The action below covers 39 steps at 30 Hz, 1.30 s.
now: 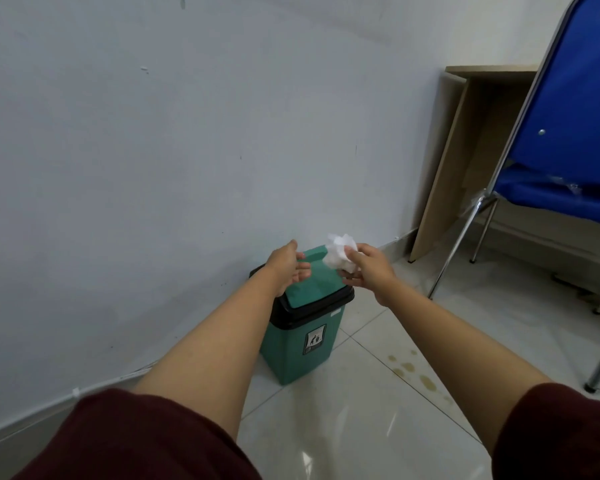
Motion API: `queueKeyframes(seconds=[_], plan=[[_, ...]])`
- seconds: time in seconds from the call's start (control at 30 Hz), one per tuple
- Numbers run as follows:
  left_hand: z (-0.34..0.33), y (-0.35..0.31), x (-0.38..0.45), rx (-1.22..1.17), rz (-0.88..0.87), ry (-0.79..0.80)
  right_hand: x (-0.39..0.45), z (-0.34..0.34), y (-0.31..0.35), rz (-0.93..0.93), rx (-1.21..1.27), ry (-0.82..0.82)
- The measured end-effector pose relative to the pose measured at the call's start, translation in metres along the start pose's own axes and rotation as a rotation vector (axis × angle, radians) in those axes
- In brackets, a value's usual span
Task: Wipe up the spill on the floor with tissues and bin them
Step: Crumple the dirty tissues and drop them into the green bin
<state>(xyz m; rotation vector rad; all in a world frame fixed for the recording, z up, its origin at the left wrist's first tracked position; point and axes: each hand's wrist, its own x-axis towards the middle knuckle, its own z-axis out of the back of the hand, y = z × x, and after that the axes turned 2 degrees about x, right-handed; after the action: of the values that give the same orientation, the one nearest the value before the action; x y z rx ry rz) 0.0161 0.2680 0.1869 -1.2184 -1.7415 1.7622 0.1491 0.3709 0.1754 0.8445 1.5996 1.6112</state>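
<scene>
While the right hand (368, 268) pinches a crumpled wad of tissues (340, 254) above the green bin (298, 344), the left hand (291, 268) reaches with relaxed fingers to the swing lid (312, 285), holding nothing. The wad looks light, soft, likely damp and prone to tearing; best gripped around its bulk. Yellowish spill (413, 372) marks remain on the floor tiles (361, 427) right of the bin
</scene>
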Motion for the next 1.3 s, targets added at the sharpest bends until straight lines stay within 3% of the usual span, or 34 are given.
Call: queueKeyframes(seconds=[0.1, 0.3, 0.53, 0.63, 0.73, 0.83, 0.97, 1.13, 1.3], plan=[[0.004, 0.008, 0.006, 0.174, 0.065, 0.074, 0.007, 0.007, -0.014, 0.071, -0.183, -0.213], [0.005, 0.013, 0.017, 0.302, 0.072, 0.079, 0.012, -0.001, -0.033, 0.212, -0.314, -0.239], [0.000, 0.011, 0.029, 0.229, -0.030, 0.018, 0.015, -0.026, -0.060, 0.434, -0.786, -0.013], [0.000, 0.008, 0.033, 0.224, -0.156, -0.107, 0.015, -0.034, -0.070, 0.425, -1.114, 0.087], [0.005, 0.010, 0.039, 0.317, -0.396, -0.300, 0.012, -0.042, -0.072, 0.300, -1.400, 0.198], [0.009, 0.015, 0.039, 0.480, -0.577, -0.395, 0.019, -0.046, -0.064, 0.149, -1.438, 0.280], [0.012, 0.021, 0.034, 0.769, -0.733, -0.476, 0.021, -0.050, -0.059, -0.028, -1.364, 0.265], [0.009, 0.029, 0.026, 1.026, -0.770, -0.490, 0.017, -0.030, -0.057, 0.262, -0.806, -0.046], [0.010, 0.029, 0.022, 1.072, -0.743, -0.458, 0.020, -0.019, -0.044, 0.364, -0.681, -0.098]])
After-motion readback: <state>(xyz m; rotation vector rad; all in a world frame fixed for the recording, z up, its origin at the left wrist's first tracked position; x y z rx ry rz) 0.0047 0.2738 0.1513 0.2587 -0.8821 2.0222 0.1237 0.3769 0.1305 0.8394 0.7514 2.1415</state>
